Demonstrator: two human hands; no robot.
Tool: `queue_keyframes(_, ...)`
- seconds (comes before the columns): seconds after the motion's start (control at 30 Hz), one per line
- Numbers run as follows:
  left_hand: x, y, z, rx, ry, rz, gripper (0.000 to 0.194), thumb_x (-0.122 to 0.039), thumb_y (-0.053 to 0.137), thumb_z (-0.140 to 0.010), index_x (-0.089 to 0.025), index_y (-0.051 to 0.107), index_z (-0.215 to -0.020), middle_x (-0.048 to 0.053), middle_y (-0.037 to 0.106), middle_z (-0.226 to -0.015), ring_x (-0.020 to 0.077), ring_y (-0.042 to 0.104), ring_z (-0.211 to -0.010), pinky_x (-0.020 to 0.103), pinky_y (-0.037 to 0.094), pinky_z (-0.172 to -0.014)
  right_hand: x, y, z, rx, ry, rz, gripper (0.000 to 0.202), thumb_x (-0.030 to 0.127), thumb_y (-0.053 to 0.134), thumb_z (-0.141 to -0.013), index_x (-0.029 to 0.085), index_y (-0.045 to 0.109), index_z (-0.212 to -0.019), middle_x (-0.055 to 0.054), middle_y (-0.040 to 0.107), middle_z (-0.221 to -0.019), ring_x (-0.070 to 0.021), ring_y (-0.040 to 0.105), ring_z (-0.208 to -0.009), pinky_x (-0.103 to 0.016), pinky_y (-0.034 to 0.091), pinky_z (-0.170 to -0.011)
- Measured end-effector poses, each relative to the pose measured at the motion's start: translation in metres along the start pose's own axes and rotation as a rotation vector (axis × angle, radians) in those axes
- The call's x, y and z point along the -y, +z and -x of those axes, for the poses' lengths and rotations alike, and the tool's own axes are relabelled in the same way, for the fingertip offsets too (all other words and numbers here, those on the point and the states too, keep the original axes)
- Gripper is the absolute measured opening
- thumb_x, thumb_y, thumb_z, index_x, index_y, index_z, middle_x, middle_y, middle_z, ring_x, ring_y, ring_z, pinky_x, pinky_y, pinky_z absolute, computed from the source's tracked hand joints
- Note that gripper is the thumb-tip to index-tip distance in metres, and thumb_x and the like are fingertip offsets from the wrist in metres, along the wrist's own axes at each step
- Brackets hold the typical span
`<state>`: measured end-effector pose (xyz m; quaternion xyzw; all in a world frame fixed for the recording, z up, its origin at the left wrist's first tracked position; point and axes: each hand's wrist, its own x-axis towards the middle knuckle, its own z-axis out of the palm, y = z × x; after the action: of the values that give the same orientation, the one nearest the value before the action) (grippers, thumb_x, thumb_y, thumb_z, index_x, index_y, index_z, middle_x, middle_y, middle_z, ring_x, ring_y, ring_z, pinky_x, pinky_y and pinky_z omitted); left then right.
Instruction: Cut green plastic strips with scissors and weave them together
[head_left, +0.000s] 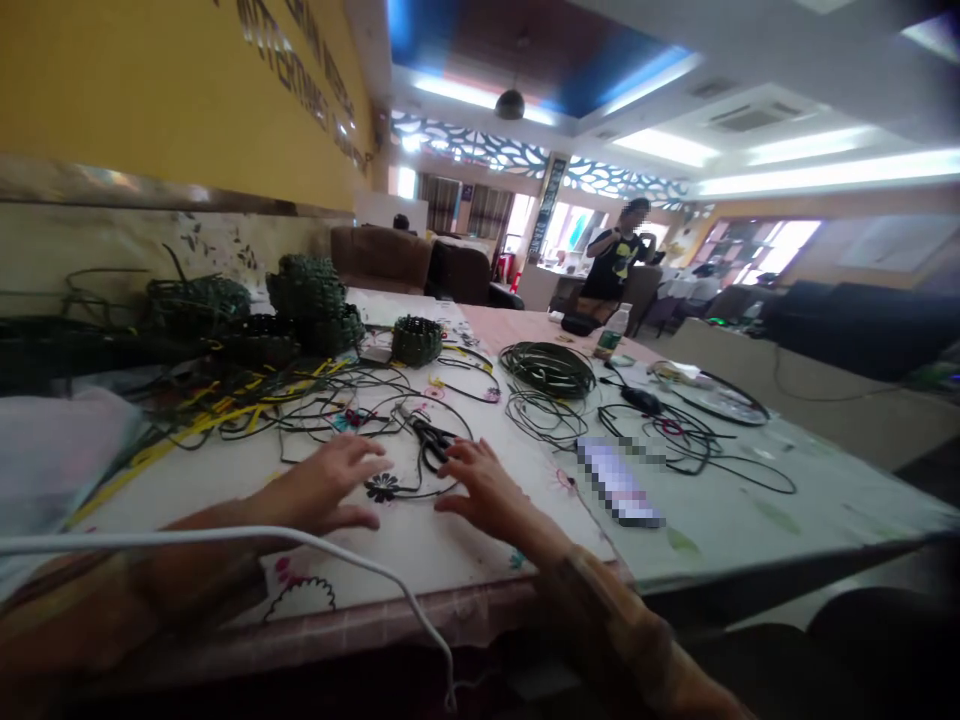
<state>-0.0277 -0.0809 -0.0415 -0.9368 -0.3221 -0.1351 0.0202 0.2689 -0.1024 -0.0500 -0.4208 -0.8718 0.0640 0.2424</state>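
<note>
My left hand [330, 487] is held over the white flowered tablecloth [442, 545], fingers apart and nothing in them. Opposite it, my right hand [486, 488] has its fingers spread too, beside the black handles of a pair of scissors or pliers [431, 437]; whether the fingertips touch them I cannot tell. Thin dark strips [360, 385] lie loose and tangled beyond both hands, with yellow strips [176, 440] among them on the left. A small dark-green woven basket [417, 341] stands farther back.
More woven baskets [306, 300] are piled at the left by the wall. Coiled dark strip [547, 370] lies mid-table, with a phone [619, 482] and a bottle [612, 332] to the right. A white cable [300, 537] crosses in front of my left forearm. A person [619, 255] stands beyond the table.
</note>
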Motion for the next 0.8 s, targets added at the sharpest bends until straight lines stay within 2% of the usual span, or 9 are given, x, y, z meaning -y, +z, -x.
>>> queue_keyframes(0.03,0.002,0.011,-0.008,0.023,0.013,0.006,0.02,-0.031,0.062,-0.09,-0.019,0.069,-0.104,0.01,0.065,-0.115,0.0239,0.06,-0.108,0.045,0.042,-0.105,-0.012,0.016,-0.003,0.091,0.023,0.047,0.024,0.027,0.085,-0.074,0.018,0.071,-0.09,-0.014,0.062,-0.121,-0.0357,0.05,-0.125,-0.063,0.032,-0.109)
queue_keyframes(0.1,0.014,0.029,-0.021,0.063,0.025,0.019,0.015,-0.023,0.055,-0.091,-0.02,0.07,-0.087,0.006,0.068,-0.095,0.0192,0.063,-0.092,0.044,0.039,-0.107,-0.032,0.034,-0.008,0.159,-0.013,0.066,0.01,0.017,0.077,-0.081,0.018,0.068,-0.083,-0.011,0.063,-0.117,-0.03,0.053,-0.121,-0.057,0.031,-0.111)
queue_keyframes(0.17,0.038,0.038,-0.026,0.097,0.001,0.016,0.025,-0.017,0.047,-0.093,-0.02,0.067,-0.078,0.003,0.066,-0.084,0.0159,0.062,-0.08,0.047,0.033,-0.111,-0.046,0.031,-0.015,0.124,-0.068,0.058,0.011,0.01,0.065,-0.087,0.018,0.064,-0.08,-0.007,0.065,-0.105,-0.0233,0.058,-0.107,-0.053,0.029,-0.112)
queue_keyframes(0.27,0.084,0.039,-0.019,0.009,-0.149,-0.036,0.027,-0.021,0.044,-0.093,-0.02,0.064,-0.076,0.004,0.065,-0.077,0.0189,0.061,-0.08,0.051,0.03,-0.111,-0.06,-0.001,-0.031,-0.043,-0.065,-0.051,0.019,0.006,0.051,-0.091,0.018,0.056,-0.077,-0.001,0.059,-0.079,-0.0164,0.056,-0.08,-0.046,0.035,-0.105)
queue_keyframes(0.33,0.109,0.037,-0.009,0.004,-0.214,0.007,0.028,-0.027,0.046,-0.093,-0.02,0.065,-0.075,0.005,0.065,-0.076,0.0202,0.06,-0.077,0.05,0.036,-0.106,-0.068,-0.025,-0.044,-0.24,-0.003,-0.245,0.017,0.01,0.049,-0.091,0.019,0.052,-0.078,0.002,0.053,-0.071,-0.0142,0.05,-0.069,-0.033,0.044,-0.084)
queue_keyframes(0.4,0.121,0.037,0.0,-0.028,-0.271,0.056,0.03,-0.035,0.046,-0.093,-0.021,0.067,-0.076,0.008,0.067,-0.079,0.0234,0.061,-0.081,0.043,0.046,-0.091,-0.073,-0.045,-0.059,-0.449,0.027,-0.398,0.012,0.017,0.051,-0.092,0.02,0.051,-0.081,0.003,0.048,-0.071,-0.0137,0.046,-0.067,-0.027,0.04,-0.068)
queue_keyframes(0.5,0.113,0.035,0.004,-0.224,-0.36,0.142,0.033,-0.044,0.045,-0.095,-0.022,0.069,-0.093,0.009,0.069,-0.098,0.0249,0.063,-0.094,0.037,0.049,-0.086,-0.065,-0.063,-0.082,-0.64,-0.023,-0.46,0.01,0.022,0.056,-0.092,0.02,0.051,-0.083,0.003,0.046,-0.074,-0.0126,0.043,-0.068,-0.026,0.037,-0.065)
queue_keyframes(0.63,0.086,0.029,-0.007,-0.476,-0.355,0.203,0.037,-0.048,0.047,-0.096,-0.019,0.067,-0.11,0.01,0.066,-0.11,0.0238,0.061,-0.104,0.038,0.047,-0.095,-0.024,-0.07,-0.103,-0.761,-0.17,-0.384,0.008,0.019,0.055,-0.093,0.021,0.052,-0.085,0.002,0.049,-0.076,-0.0122,0.046,-0.069,-0.028,0.039,-0.066)
queue_keyframes(0.8,0.066,0.037,-0.016,-0.329,-0.052,0.104,0.042,-0.05,0.062,-0.088,-0.028,0.067,-0.124,0.008,0.061,-0.133,0.0267,0.052,-0.12,0.043,0.042,-0.105,0.023,-0.065,-0.106,-0.835,-0.305,-0.276,0.01,0.018,0.052,-0.095,0.022,0.051,-0.086,0.001,0.053,-0.079,-0.0134,0.052,-0.073,-0.029,0.044,-0.066)
